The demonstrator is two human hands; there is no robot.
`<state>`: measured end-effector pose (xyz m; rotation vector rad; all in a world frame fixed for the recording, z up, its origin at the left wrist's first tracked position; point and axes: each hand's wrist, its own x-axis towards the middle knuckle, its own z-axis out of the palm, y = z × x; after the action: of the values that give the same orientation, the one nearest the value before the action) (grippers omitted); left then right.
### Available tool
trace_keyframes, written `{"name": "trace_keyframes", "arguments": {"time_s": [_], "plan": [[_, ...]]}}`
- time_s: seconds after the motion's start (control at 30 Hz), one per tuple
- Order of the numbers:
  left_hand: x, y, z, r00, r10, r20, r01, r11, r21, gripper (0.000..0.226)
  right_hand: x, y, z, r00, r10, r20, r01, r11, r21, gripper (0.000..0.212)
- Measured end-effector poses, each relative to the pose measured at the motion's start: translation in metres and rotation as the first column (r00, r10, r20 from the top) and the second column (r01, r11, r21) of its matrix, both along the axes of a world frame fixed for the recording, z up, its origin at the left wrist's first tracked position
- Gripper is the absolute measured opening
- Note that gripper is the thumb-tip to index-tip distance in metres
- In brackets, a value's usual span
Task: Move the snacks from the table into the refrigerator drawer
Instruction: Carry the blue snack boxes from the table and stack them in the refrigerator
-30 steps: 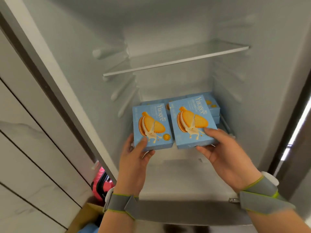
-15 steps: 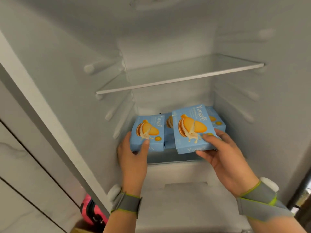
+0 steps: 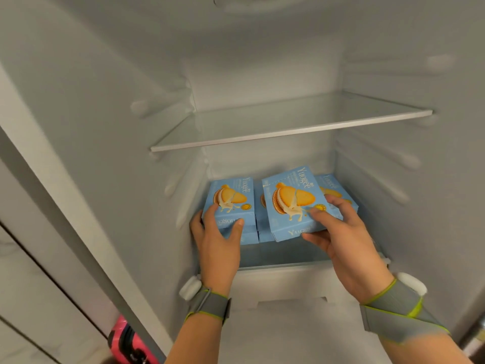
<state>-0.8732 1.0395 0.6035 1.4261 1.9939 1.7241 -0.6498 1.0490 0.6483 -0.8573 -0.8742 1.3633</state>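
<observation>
Inside the open white refrigerator [image 3: 262, 61], below the clear glass shelf [image 3: 288, 122], both bare hands reach into the lowest compartment, each holding a light blue cardboard snack box printed with an orange sandwich biscuit. On the left, the left hand [image 3: 217, 245] is curled around the near end of the left snack box [image 3: 232, 200], thumb on its printed top and fingers wrapped at its left edge; this box lies flat on another blue box of the same kind [image 3: 249, 237], whose near edge shows just beneath it. On the right, the right hand [image 3: 343, 240] pinches the right snack box [image 3: 294, 203] at its near right corner, thumb on the top face and fingers under the near end; the box is tilted, its near end raised, and it sits above the other boxes. More blue boxes [image 3: 333, 187] lie behind and to the right of it, against the far wall. A clear drawer front [image 3: 288, 261] runs across just near of the boxes; whether they rest inside the drawer or on a surface over it cannot be told. Each wrist wears a grey strap edged in lime green [image 3: 210, 306]. At the lower left, outside the refrigerator, a pink object [image 3: 126, 342] is partly visible.
</observation>
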Motion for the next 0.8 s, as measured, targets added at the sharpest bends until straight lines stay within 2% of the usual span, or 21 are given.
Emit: {"name": "trace_keyframes", "arguments": {"time_s": [0.23, 0.37, 0.47, 0.57, 0.67, 0.8], "plan": [[-0.007, 0.017, 0.010, 0.997, -0.012, 0.080, 0.008, 0.999, 0.044, 0.048, -0.013, 0.028, 0.005, 0.997, -0.037, 0.071, 0.036, 0.999, 0.012, 0.044], [-0.007, 0.023, 0.012, 0.994, -0.006, 0.113, 0.001, 0.999, 0.041, 0.050, -0.029, 0.048, 0.007, 0.989, -0.036, 0.143, 0.035, 0.999, 0.006, 0.044], [-0.005, 0.025, 0.012, 0.991, 0.005, 0.132, -0.012, 0.999, 0.050, 0.051, -0.036, 0.058, 0.005, 0.964, -0.044, 0.264, 0.037, 0.999, 0.031, 0.042], [-0.006, 0.025, 0.012, 0.991, 0.005, 0.137, -0.012, 0.999, 0.048, 0.052, -0.036, 0.063, 0.003, 0.857, -0.159, 0.490, 0.103, 0.985, 0.139, 0.041], [-0.009, 0.026, 0.011, 0.991, -0.003, 0.134, -0.004, 0.999, 0.052, 0.053, -0.029, 0.063, 0.002, 0.658, -0.243, 0.713, 0.085, 0.964, 0.251, 0.044], [-0.010, 0.027, 0.010, 0.991, 0.001, 0.137, -0.008, 0.998, 0.055, 0.052, -0.025, 0.060, -0.004, 0.504, -0.273, 0.820, -0.006, 0.948, 0.319, 0.039]]}}
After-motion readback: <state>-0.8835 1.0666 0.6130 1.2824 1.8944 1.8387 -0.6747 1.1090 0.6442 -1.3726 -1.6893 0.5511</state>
